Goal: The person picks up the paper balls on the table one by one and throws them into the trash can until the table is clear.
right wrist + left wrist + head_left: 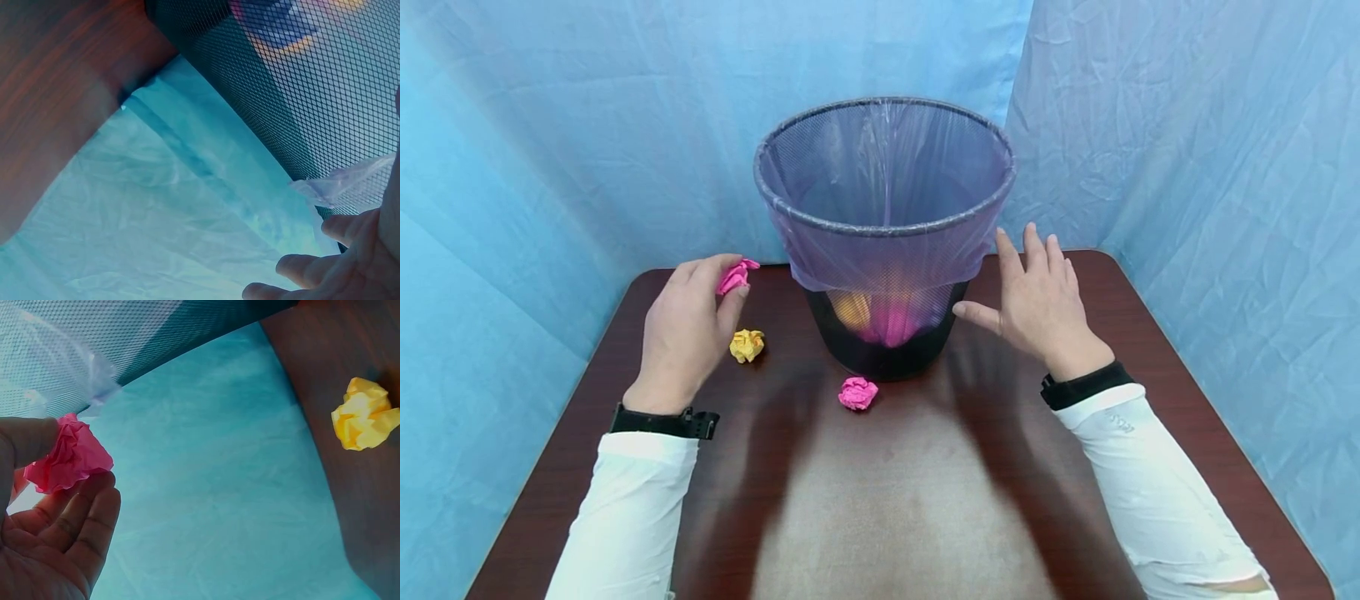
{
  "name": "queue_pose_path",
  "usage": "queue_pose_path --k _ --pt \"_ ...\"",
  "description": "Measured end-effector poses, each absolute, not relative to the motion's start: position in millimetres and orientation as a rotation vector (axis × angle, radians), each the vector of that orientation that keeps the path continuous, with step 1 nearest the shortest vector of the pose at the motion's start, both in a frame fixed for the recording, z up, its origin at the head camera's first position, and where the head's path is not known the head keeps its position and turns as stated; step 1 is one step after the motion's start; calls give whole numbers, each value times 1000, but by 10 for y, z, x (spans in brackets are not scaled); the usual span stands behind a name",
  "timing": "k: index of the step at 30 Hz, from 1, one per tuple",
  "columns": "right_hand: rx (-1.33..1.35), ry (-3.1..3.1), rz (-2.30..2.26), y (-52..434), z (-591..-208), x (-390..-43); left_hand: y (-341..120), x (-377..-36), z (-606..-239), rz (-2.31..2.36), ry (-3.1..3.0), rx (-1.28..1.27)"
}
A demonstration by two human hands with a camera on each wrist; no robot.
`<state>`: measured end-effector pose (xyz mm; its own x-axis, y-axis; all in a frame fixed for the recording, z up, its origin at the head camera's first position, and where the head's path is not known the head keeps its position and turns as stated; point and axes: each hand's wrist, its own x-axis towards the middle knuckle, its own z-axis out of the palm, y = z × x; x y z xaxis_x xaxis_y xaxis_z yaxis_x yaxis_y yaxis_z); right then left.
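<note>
The head view looks forward and down from above the desk (887,500), taking in both forearms, the mesh bin (883,242) at centre and the blue backdrop (550,125) behind. The left wrist view sits close by the left hand (50,537), facing out past the bin's mesh wall and a yellow paper ball (364,414) on the desk. The right wrist view looks from close beside the right hand (337,275) at the same bin's other side. All three share bin, desk and backdrop.

Left hand (688,321) pinching, right hand (1037,304) spread flat.

Mesh bin (883,333) between hands
</note>
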<state>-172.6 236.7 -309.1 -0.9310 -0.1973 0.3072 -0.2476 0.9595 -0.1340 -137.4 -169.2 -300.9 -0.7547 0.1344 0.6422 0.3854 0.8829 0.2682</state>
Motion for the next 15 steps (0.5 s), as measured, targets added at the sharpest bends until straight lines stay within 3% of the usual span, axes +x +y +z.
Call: queue_pose_path --k 15 --pt "324 -2783 193 2383 -2928 -1731 -1654 -1399 -2648 -515 -2313 -379"
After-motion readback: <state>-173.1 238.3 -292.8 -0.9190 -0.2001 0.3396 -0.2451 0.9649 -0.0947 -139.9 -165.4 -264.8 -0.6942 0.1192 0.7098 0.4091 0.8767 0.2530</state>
